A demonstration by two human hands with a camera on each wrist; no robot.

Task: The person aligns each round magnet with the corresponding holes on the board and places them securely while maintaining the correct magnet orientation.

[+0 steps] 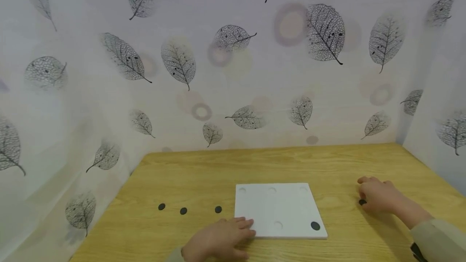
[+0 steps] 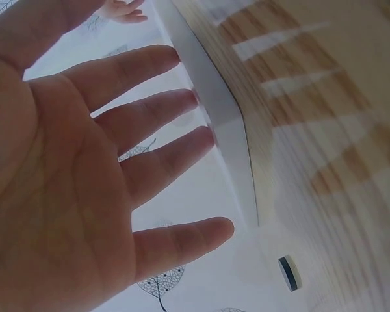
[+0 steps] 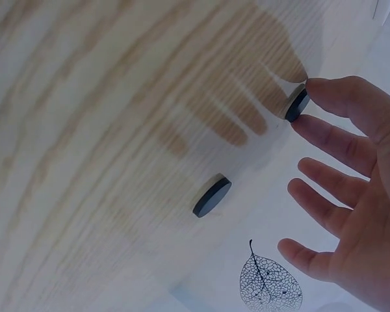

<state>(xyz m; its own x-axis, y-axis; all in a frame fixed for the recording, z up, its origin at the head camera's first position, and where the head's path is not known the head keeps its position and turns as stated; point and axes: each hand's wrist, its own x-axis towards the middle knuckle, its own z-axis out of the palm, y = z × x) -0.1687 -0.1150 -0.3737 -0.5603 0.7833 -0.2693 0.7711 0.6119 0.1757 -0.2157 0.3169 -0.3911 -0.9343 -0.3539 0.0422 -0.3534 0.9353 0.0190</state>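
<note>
A white rectangular board point(image 1: 276, 205) with several shallow round recesses lies on the table, and a black disc point(image 1: 315, 225) sits in its near right corner. My left hand point(image 1: 222, 237) has its fingers spread, with fingertips resting on the board's near left corner. In the left wrist view those fingers point(image 2: 169, 166) are fairly straight against the board's edge. Off to the right, my right hand point(image 1: 382, 197) pinches a small black disc point(image 3: 298, 104) between thumb and index finger, at the tabletop. Its other fingers are spread loosely. A second black disc point(image 3: 212, 196) lies nearby.
Left of the board, three black discs point(image 1: 183, 211) lie in a loose row on the wooden table point(image 1: 204, 169). A pale cloth with leaf prints point(image 1: 233, 72) hangs behind and on both sides of the table.
</note>
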